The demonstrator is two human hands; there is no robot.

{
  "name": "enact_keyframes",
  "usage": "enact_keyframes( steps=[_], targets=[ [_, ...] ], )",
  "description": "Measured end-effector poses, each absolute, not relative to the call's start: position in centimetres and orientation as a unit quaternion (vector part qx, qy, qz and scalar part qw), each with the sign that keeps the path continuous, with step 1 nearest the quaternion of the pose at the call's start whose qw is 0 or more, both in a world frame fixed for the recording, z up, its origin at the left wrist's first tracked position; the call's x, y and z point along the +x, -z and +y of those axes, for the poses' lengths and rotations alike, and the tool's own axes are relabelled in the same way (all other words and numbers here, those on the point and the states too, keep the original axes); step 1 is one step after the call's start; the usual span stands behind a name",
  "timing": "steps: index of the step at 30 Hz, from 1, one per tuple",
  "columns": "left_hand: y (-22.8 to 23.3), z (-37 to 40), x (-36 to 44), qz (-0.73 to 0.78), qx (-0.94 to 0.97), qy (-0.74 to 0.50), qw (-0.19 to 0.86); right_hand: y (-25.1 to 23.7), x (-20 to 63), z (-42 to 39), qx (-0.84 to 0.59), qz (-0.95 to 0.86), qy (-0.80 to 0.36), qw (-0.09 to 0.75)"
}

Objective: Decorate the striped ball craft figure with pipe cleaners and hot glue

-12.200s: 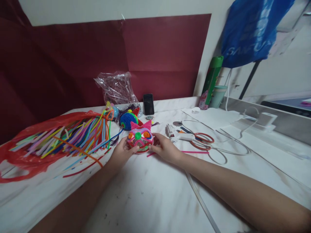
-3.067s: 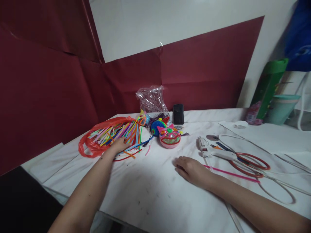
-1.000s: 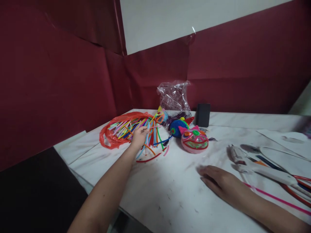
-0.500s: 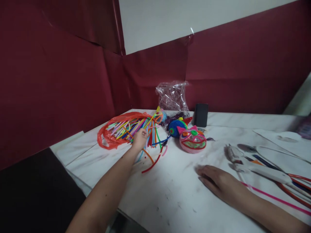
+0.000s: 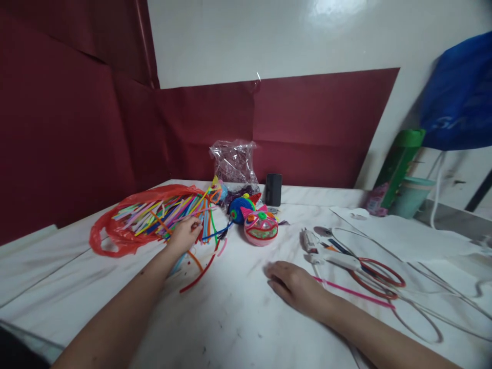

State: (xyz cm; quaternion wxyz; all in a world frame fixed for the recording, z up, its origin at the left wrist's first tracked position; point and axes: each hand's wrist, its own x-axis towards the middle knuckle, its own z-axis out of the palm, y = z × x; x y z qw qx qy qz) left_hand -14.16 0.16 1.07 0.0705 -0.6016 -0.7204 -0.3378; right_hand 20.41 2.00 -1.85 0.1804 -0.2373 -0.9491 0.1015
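Observation:
My left hand [image 5: 186, 233] is closed, with its fingers curled together beside a pile of colourful pipe cleaners [image 5: 180, 207]. Whatever it may pinch is too small to make out. The pile spills from a red plastic bag [image 5: 120, 247]. A red pipe cleaner [image 5: 198, 278] lies loose on the table to the right of my left wrist. My right hand [image 5: 294, 286] rests on the tabletop, fingers loosely stretched out and holding nothing. Beyond it stands a pink round ornament [image 5: 261, 233] with ears and green eyes, in front of a blue bird-like ornament [image 5: 235, 209].
To the right lie a white glue gun [image 5: 342, 260], red-handled scissors [image 5: 384, 295], a bright pink pipe cleaner [image 5: 355, 292] and cables. A black upright phone-like slab [image 5: 273, 189] and a clear plastic bag [image 5: 233, 160] stand behind. A green container [image 5: 400, 156] and teal cup [image 5: 413, 197] are far right.
My view has turned to the right, so everything sits further left and the blue bag, green container and cup have come into sight. Both hands keep nearly the same pose.

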Motion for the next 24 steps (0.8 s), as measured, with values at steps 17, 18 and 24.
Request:
enact_keyframes(
  steps=[17,18,24],
  targets=[
    [0.9,0.0,-15.3,-0.78,-0.576,0.233,0.072,3.5,20.7,2.7,-0.213,-0.943,-0.114,0.23],
    [0.8,0.0,-15.4,-0.777,-0.575,0.245,0.073,3.5,20.7,2.8,-0.214,-0.943,-0.114,0.227],
    [-0.7,-0.3,-15.2,-0.75,-0.543,0.367,0.089,3.2,20.6,2.7,-0.218,-0.948,-0.111,0.202]
  ],
)
